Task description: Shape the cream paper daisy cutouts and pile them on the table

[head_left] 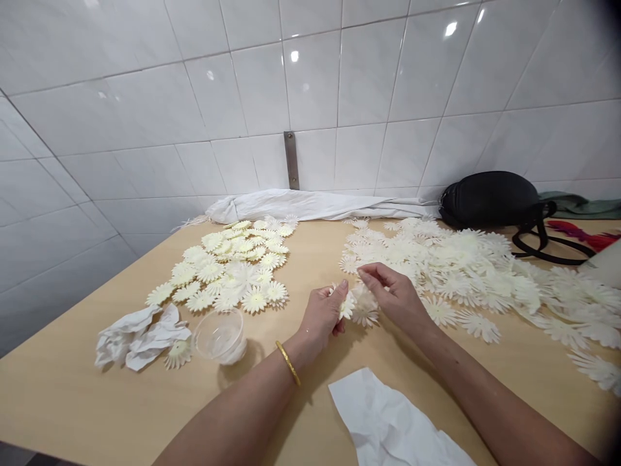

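My left hand point(323, 309), with a gold bangle at its wrist, is closed on a pale artificial flower point(347, 306), held just above the table. My right hand point(391, 288) is beside it, thumb and forefinger pinched together; what they hold, if anything, is too small to make out. Between the hands is another whitish petal layer point(365, 309), and I cannot tell whether it is held or lies on the table. To the left are yellowish-white flowers point(218, 265) in a spread group. A larger heap of white flower layers point(460, 259) covers the right side.
A clear plastic cup point(220, 336) stands left of my forearm, next to crumpled white paper point(143, 340) and a single flower point(178, 353). A white sheet point(388, 421) lies near the front. Along the tiled wall are a white cloth point(310, 205) and a black bag point(490, 197) with a strap.
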Demonstrator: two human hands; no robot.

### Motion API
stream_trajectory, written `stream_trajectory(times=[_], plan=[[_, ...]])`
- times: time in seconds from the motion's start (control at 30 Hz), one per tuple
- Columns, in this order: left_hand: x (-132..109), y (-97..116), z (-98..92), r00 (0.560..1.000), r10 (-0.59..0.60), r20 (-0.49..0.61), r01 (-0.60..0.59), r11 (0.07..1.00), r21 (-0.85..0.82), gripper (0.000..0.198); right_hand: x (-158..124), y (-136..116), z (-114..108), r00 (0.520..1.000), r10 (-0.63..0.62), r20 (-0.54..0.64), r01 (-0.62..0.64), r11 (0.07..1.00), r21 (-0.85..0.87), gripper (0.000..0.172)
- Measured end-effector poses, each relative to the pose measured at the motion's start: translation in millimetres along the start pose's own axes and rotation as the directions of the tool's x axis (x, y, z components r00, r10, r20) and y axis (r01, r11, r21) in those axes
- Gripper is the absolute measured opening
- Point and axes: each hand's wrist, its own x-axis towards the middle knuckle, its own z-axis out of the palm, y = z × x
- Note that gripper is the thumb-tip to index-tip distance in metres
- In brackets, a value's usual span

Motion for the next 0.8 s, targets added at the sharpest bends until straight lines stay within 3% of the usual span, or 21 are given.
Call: stream_trajectory(times=[0.1, 0.17, 0.27, 0.43, 0.57, 0.67, 0.8], plan=[[-1, 1, 0.4, 1.000, 0.019, 0.016, -0.019, 1.000, 0.002, 0.051, -5, -9, 4, 0.982, -0.072, 0.177, 0.053, 0.993, 0.108, 0.023], [-1, 1, 0.4, 1.000, 0.001, 0.021, -0.001, 1.000, 0.007, 0.055, -8, -10, 7, 0.971, -0.073, 0.226, 0.043, 0.990, 0.136, 0.020], [-1, 2, 0.2, 0.998, -0.048, 0.034, 0.048, 0.999, 0.011, 0.061, -7, -6, 8, 0.990, 0.006, 0.138, -0.018, 0.996, 0.087, 0.020], [-1, 2, -0.7, 0.993, -0.045, 0.107, 0.045, 0.999, -0.006, 0.051, 3, 11, -2, 0.984, 0.108, -0.145, -0.121, 0.989, -0.082, 0.021], [2, -3, -1.6, 0.993, -0.010, 0.120, 0.018, 0.998, -0.061, 0.038, 11, 23, -10, 0.950, -0.008, -0.312, -0.086, 0.954, -0.287, 0.020], [4, -8, -2.0, 0.992, 0.006, 0.126, 0.005, 0.997, -0.083, 0.031, 10, 22, -8, 0.938, -0.130, -0.320, 0.016, 0.942, -0.334, 0.023], [4, -7, -1.2, 0.992, 0.027, 0.127, -0.015, 0.996, -0.093, 0.035, 4, 8, 0, 0.991, -0.005, -0.135, 0.006, 1.000, 0.012, 0.023]])
